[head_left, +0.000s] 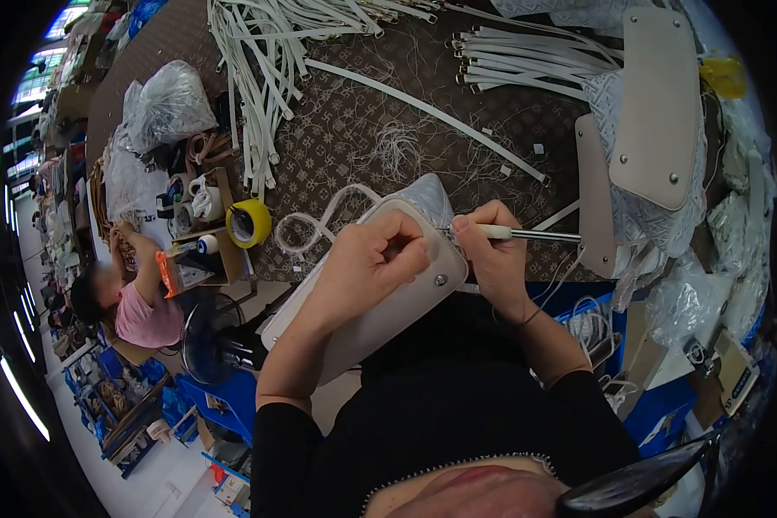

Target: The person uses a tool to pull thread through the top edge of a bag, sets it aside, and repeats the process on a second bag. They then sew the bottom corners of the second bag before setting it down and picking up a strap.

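A beige bag (380, 324) lies tilted across my lap and the table edge, its panel with a metal stud facing up. My left hand (367, 272) rests on this panel with curled fingers; what they pinch, if anything, is hidden. At the bag's upper right edge, my right hand (496, 263) grips a slim hand tool (531, 234) with a pale handle and a metal rod pointing right. Grey-white quilted material (427, 197) shows at the bag's far end. A pale strap (300, 231) loops out on the left.
Bundles of white straps (259, 104) and loose threads (397, 147) lie on the patterned table (345, 129). More beige bags (656, 112) stand at right. Yellow tape (249, 223) sits by a box at left. Beyond it, a person in pink (147, 315) sits near a fan (211, 337).
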A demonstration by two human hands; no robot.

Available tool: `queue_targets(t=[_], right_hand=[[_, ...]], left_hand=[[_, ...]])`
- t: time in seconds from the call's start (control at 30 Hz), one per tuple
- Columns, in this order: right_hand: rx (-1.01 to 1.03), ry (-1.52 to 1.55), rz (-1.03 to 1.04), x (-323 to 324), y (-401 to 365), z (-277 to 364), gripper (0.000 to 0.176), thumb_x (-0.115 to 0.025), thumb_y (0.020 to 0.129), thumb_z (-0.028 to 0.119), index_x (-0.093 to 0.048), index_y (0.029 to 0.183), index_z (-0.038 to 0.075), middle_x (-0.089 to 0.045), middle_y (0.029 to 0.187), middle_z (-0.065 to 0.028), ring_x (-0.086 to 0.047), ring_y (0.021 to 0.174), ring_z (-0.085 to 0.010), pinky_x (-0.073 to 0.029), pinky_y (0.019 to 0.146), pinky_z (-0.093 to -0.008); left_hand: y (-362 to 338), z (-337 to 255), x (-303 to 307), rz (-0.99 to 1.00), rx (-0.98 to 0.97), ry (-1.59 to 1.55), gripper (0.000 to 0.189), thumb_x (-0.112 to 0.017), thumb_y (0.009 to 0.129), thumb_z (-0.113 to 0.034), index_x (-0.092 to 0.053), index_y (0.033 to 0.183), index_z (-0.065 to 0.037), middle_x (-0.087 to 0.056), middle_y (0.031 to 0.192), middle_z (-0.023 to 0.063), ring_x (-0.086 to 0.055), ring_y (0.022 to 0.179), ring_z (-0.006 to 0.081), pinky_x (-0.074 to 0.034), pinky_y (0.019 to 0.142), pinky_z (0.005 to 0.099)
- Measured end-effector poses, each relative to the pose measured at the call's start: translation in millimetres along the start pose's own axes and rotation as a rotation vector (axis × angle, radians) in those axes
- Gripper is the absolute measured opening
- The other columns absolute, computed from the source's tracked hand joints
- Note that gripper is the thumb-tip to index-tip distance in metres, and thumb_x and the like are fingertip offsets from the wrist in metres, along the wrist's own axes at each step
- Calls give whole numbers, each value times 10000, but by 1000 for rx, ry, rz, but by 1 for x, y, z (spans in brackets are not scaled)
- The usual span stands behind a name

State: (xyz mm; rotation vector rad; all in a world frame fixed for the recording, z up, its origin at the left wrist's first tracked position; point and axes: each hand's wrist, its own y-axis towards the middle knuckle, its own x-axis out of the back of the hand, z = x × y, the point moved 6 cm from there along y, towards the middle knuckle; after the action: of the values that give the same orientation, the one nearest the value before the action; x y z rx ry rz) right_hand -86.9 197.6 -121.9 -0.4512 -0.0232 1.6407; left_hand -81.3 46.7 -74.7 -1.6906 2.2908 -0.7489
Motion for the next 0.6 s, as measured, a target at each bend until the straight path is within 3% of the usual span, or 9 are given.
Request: queue_targets(t=[0.6], right_hand=[[6, -95, 49, -2, 1, 1, 87, -590, 859, 87, -545, 802, 37, -522, 683, 32, -425, 598, -4, -351, 534, -153]], left_hand=[[1, -2, -1, 37, 13, 1, 103, -517, 884, -86, -501, 860, 13, -625, 737, 78, -585, 639, 90, -479, 576, 210]])
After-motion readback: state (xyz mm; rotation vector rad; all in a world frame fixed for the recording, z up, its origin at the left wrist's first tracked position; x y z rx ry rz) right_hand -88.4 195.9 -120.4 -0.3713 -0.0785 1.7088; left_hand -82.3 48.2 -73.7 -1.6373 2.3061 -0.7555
